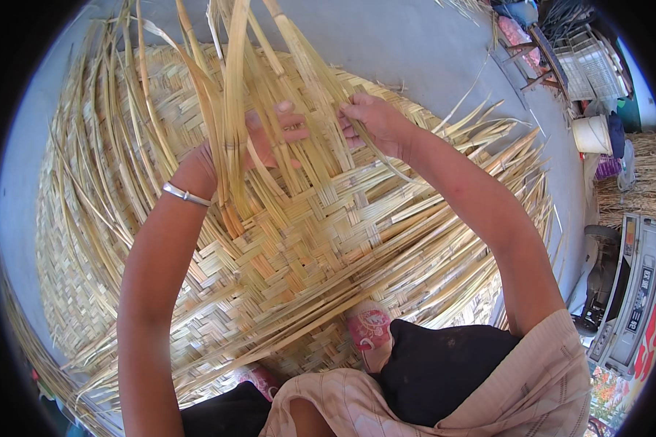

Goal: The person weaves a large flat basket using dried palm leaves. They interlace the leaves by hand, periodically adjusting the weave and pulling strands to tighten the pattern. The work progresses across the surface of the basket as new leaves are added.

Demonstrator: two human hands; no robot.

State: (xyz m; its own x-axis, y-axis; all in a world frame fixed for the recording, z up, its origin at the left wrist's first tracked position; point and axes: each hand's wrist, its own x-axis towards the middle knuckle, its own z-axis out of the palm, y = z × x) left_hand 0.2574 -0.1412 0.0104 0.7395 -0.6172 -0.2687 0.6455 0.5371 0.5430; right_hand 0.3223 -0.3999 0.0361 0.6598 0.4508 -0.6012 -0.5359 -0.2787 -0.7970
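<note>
A large woven mat [270, 269] of split reed, yellow and greenish, spreads beneath both arms in a slanting pattern. From its far part, a bundle of loose reed strips [235, 95] stands raised and leans over my left forearm. My left hand [259, 150] is among these upright strips, fingers stretched and apart, partly hidden behind them. To its right, my right hand [380, 125] pinches a reed strip at the edge of another raised group, thumb against bent fingers. A silver bangle [186, 194] circles my left wrist.
Long loose strips [430, 255] lie across the mat, their ends fanning out right. My pink patterned shoes [369, 328] rest on the mat. On the grey floor [415, 44] at right are a wooden stool [536, 62], white crates [590, 69], a white bucket [592, 135] and a parked vehicle [629, 291].
</note>
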